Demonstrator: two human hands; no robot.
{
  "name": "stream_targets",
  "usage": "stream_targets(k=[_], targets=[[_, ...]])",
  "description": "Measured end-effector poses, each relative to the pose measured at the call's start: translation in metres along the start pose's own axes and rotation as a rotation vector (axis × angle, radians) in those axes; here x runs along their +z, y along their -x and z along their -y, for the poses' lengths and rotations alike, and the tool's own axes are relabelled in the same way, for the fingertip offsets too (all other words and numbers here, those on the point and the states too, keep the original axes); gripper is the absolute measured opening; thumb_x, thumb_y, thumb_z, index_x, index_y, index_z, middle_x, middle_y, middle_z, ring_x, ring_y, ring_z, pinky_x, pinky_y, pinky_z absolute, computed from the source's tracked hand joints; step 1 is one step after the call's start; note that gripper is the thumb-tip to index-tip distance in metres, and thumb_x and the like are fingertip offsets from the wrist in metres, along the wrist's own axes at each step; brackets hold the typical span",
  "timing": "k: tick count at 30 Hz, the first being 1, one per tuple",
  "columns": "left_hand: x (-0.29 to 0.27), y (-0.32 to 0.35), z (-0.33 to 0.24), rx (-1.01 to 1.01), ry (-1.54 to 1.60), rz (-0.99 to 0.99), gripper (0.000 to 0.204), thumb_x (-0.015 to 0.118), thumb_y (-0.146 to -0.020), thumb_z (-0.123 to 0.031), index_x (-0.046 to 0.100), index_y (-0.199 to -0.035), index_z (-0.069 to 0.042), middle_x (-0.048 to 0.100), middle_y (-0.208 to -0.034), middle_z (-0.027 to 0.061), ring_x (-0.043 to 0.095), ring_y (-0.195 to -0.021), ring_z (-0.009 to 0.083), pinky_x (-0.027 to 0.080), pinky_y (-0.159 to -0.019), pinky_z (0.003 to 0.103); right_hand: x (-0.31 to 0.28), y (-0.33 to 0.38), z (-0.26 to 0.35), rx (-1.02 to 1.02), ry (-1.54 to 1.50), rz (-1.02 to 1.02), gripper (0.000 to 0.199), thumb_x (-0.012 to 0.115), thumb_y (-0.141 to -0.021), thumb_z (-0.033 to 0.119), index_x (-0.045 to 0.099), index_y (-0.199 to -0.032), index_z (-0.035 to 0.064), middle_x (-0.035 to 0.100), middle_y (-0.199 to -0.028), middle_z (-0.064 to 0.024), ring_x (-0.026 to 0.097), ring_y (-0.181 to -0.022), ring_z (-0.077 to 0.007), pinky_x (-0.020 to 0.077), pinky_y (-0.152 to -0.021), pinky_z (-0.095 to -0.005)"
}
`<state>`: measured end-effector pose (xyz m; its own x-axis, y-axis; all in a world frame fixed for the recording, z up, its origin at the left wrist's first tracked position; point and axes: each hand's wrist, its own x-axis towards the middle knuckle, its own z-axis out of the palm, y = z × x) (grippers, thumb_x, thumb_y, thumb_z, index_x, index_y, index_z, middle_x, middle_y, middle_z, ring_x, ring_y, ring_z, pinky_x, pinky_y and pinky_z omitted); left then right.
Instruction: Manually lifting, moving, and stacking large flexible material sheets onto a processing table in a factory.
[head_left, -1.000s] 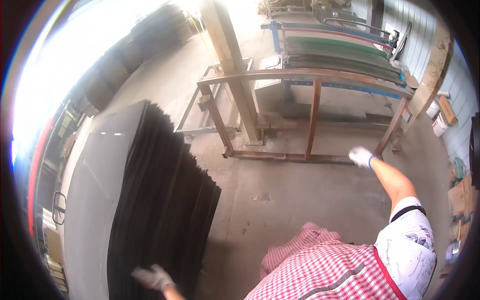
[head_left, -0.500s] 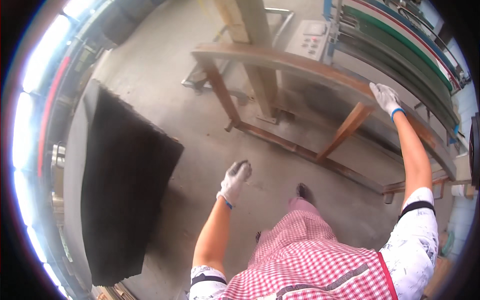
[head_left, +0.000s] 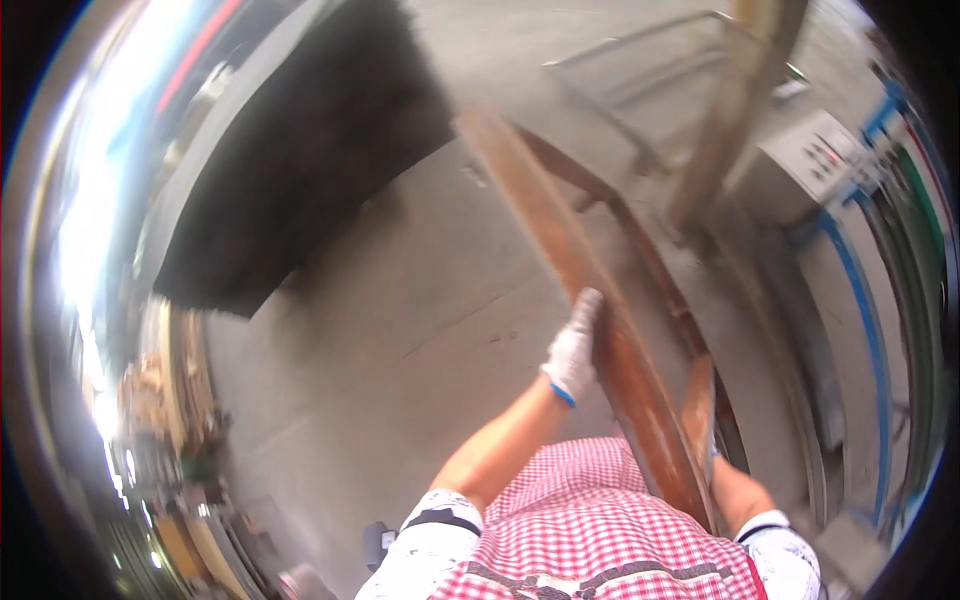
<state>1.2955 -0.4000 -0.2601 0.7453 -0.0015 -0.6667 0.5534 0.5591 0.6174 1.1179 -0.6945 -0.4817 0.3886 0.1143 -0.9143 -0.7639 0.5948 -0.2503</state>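
Note:
A long, rusty brown metal frame (head_left: pixel 560 225) stands tilted in front of me, its wide top rail running from the far middle down toward my apron. My left hand (head_left: pixel 572 355), in a white glove with a blue cuff, is closed on the left edge of that rail, about midway along it. On the frame's other side my right forearm (head_left: pixel 738 492) reaches in behind a slanting brace (head_left: pixel 699 405). The brace and rail hide my right hand, so its fingers do not show.
A large block with a black, sheet-like side (head_left: pixel 300 150) stands far left. Behind the frame are a post (head_left: pixel 735 110), a tubular metal stand (head_left: pixel 640 40) and a control box with buttons (head_left: pixel 825 155). Blue machine framing (head_left: pixel 865 330) runs along the right. Wooden pieces (head_left: pixel 165 395) lie at left.
My left hand, earlier free above the floor, now grips the rail. The frame appears turned and closer to my body. My right hand has gone from the top rail to behind the frame.

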Motion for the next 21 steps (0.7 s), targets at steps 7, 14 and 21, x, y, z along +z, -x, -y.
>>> stream_targets(k=[7,14,21], targets=[[-0.186,0.145,-0.022,-0.137,-0.329,-0.124,0.117,0.065,-0.07,-0.073,0.023,-0.146,0.005,0.037,-0.145,0.0253,0.036,-0.135,0.0337,0.029,-0.111,0.036,0.116,-0.026,-0.167,0.09,0.039,0.016,0.05,0.044,-0.094,0.055,0.062,-0.106,0.01,0.064,-0.096,-0.01,0.061,-0.088,-0.027,0.0504,-0.078,-0.0441],[-0.358,0.303,-0.041,0.245,0.307,0.088,0.092,0.069,-0.081,-0.054,0.032,-0.142,0.003,0.047,-0.138,0.0188,0.044,-0.128,0.0272,0.034,-0.108,0.035,0.136,0.032,-0.3,0.132,0.337,-0.019,0.046,0.045,-0.094,0.054,0.061,-0.101,0.0111,0.063,-0.091,-0.0093,0.06,-0.084,-0.0264,0.0504,-0.073,-0.0436],[-0.472,0.371,0.076,0.61,1.057,0.27,0.056,0.044,-0.1,-0.026,0.024,-0.143,0.005,0.027,-0.152,0.0166,0.032,-0.139,0.022,0.025,-0.116,0.028,0.128,0.064,-0.396,0.155,0.522,0.035,0.043,0.046,-0.094,0.052,0.061,-0.097,0.0122,0.062,-0.086,-0.0085,0.06,-0.079,-0.0258,0.0505,-0.069,-0.043]])
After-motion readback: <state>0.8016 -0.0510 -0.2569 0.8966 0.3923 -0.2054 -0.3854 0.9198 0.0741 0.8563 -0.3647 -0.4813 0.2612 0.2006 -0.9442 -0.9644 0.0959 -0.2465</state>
